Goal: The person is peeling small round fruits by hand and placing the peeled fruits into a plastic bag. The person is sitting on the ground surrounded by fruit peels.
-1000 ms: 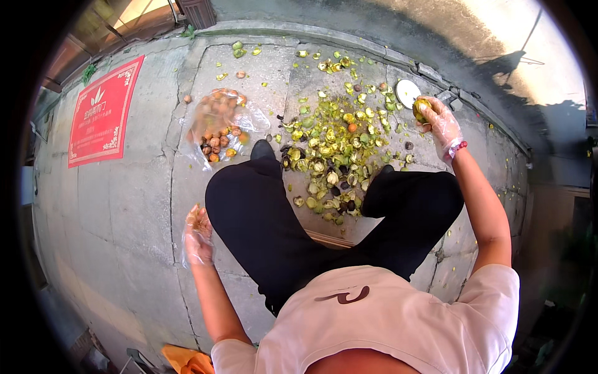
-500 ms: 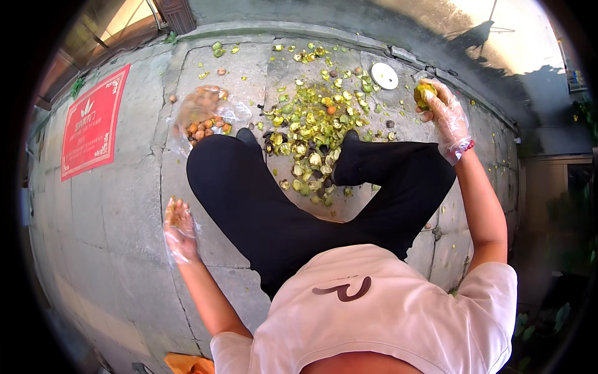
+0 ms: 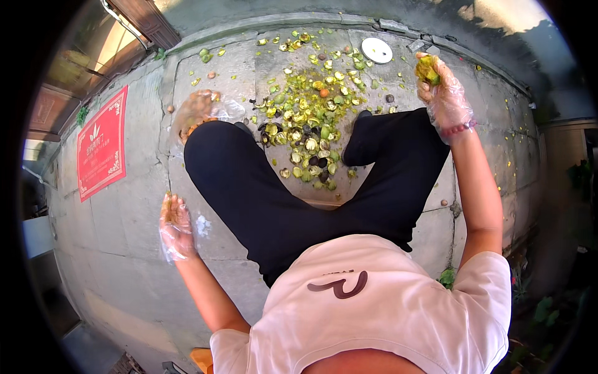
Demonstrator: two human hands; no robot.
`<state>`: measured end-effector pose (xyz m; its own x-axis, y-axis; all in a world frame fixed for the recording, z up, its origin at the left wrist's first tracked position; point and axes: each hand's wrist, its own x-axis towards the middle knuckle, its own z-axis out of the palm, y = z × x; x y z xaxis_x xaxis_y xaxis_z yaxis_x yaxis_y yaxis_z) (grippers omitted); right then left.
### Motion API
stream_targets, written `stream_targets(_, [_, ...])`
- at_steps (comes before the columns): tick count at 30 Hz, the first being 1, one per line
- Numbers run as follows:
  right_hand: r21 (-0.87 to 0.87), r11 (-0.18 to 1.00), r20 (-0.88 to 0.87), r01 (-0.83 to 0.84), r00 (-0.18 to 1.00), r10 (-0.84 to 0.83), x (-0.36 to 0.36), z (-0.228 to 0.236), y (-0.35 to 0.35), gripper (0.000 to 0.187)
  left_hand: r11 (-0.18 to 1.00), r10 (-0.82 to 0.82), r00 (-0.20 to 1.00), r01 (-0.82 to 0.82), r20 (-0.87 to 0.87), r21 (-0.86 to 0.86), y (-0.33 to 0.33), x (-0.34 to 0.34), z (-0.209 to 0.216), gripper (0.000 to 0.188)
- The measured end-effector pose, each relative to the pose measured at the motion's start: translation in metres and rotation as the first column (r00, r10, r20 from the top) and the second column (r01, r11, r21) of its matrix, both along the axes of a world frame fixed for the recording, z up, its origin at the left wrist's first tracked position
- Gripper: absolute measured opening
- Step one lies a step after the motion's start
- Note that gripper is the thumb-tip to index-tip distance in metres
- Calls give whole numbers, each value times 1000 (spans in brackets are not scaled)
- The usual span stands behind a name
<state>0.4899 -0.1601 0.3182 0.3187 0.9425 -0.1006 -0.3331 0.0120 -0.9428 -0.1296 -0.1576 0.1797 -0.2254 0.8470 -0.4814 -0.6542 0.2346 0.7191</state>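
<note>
My right hand (image 3: 445,100), in a clear plastic glove, is raised to the right of my knee. Its fingers are wrapped round a yellow-green walnut husk (image 3: 427,70); whether a nut sits inside cannot be seen. To the left of my other knee, my left hand (image 3: 177,229), gloved the same way, is held out with fingers extended and nothing in it. Between my feet lies a pile of broken green and blackened walnut husks (image 3: 305,115). A clear plastic bag (image 3: 198,107) holding brown walnuts rests beyond my left knee, partly hidden by it.
A round white lid (image 3: 377,50) lies on the paving beyond the husks. On the left is a red printed mat (image 3: 103,146). A low concrete curb (image 3: 280,19) runs along the far side, and something orange (image 3: 202,359) shows at the lower edge.
The view has shifted and turned slightly. My right hand is a little higher in view, still holding the husk. My left hand stays extended beside my knee.
</note>
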Motion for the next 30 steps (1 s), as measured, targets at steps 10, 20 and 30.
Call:
stream_targets(10, [98, 987, -592, 127, 805, -44, 80, -15, 50, 27, 997, -81, 996, 81, -42, 0, 26, 24, 4, 27])
stream_targets(20, [-74, 997, -595, 31, 801, -70, 76, -166, 126, 41, 969, -151, 963, 100, -223, -226, 146, 92, 4, 31])
stream_targets(30, [-496, 843, -849, -209, 322, -420, 64, -316, 207, 45, 896, -418, 875, 352, -245, -272, 268, 194, -31, 31])
